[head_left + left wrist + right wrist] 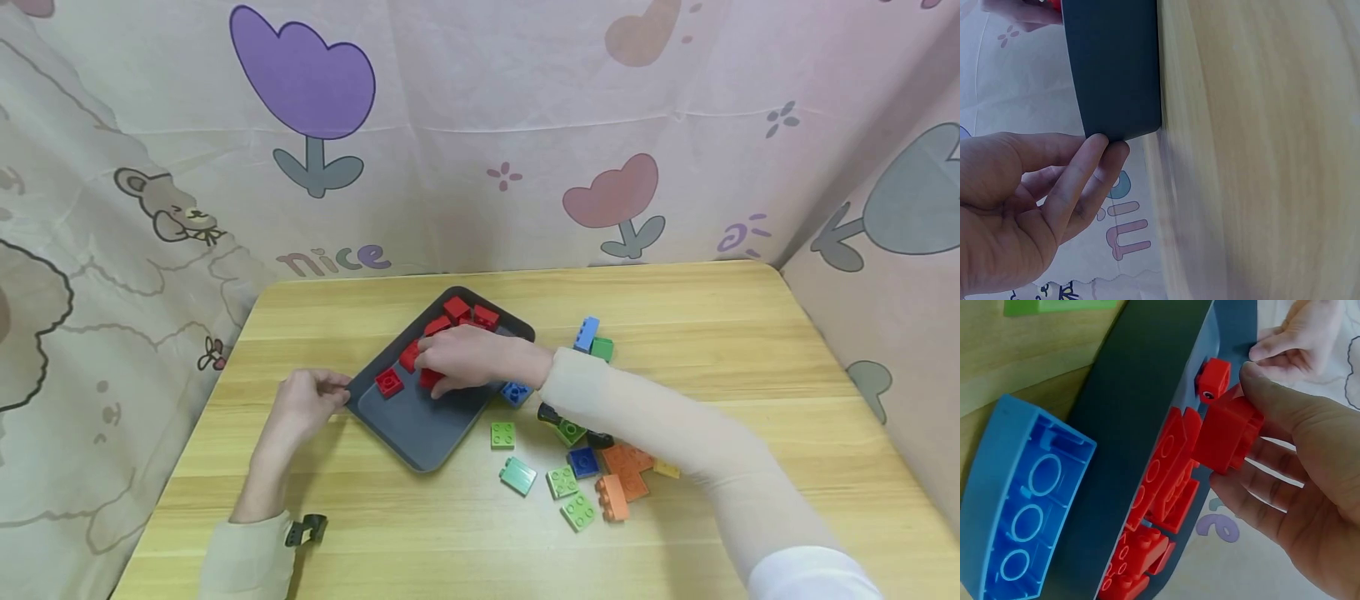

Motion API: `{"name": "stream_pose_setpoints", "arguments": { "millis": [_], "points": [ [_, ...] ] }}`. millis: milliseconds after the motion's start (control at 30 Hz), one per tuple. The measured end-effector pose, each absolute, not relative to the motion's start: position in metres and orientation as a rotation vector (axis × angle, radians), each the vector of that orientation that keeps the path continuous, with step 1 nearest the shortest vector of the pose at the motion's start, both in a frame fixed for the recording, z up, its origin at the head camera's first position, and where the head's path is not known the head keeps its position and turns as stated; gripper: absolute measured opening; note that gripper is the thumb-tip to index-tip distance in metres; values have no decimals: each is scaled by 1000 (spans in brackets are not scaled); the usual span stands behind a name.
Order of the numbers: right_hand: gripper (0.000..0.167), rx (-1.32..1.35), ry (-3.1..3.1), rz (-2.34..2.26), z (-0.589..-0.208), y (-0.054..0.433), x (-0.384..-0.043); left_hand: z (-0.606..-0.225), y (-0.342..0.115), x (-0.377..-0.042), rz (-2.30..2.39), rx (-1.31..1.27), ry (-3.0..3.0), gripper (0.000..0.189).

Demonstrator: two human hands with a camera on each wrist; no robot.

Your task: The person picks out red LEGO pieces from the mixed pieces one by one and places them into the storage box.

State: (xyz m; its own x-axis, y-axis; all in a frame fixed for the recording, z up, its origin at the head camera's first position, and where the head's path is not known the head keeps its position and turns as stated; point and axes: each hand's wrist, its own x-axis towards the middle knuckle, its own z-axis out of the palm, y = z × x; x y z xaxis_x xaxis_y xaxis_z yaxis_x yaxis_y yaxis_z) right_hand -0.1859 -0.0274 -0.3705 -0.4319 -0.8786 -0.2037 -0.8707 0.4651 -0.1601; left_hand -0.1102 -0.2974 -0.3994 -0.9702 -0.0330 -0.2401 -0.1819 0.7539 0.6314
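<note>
A dark grey tray lies at a slant on the table, with several red building bricks inside, mostly toward its far end. At the tray's left corner, my left hand pinches the edge with its fingertips; the left wrist view shows them on the tray's corner. Over the tray, my right hand holds a red brick between thumb and fingers. Another red brick sits apart from the pile in the right wrist view. A blue brick lies just outside the tray wall.
Right of the tray lie loose bricks: light green, teal, dark blue, orange and yellow. Farther back are a blue brick and a green one. My right forearm passes over part of them.
</note>
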Motion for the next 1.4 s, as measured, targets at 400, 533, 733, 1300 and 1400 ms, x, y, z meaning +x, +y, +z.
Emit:
{"name": "stream_pose_setpoints", "arguments": {
  "millis": [400,533,733,1300,1400],
  "points": [
    [45,-1558,2501,23,-381,-44,-198,-399,-298,-110,1012,-159,2737,23],
    [50,-1564,2505,80,-383,-50,-200,-400,-297,-110,1015,-158,2733,23],
    [56,-1552,2492,115,-384,-57,-199,-400,-297,-109,1015,-154,2747,23],
    [52,-1551,2469,249,-397,-69,-193,-400,-297,-109,1008,-153,2752,22],
    [53,-1552,2468,255,-398,-70,-192,-400,-298,-109,1007,-157,2753,22]
  ]
}}
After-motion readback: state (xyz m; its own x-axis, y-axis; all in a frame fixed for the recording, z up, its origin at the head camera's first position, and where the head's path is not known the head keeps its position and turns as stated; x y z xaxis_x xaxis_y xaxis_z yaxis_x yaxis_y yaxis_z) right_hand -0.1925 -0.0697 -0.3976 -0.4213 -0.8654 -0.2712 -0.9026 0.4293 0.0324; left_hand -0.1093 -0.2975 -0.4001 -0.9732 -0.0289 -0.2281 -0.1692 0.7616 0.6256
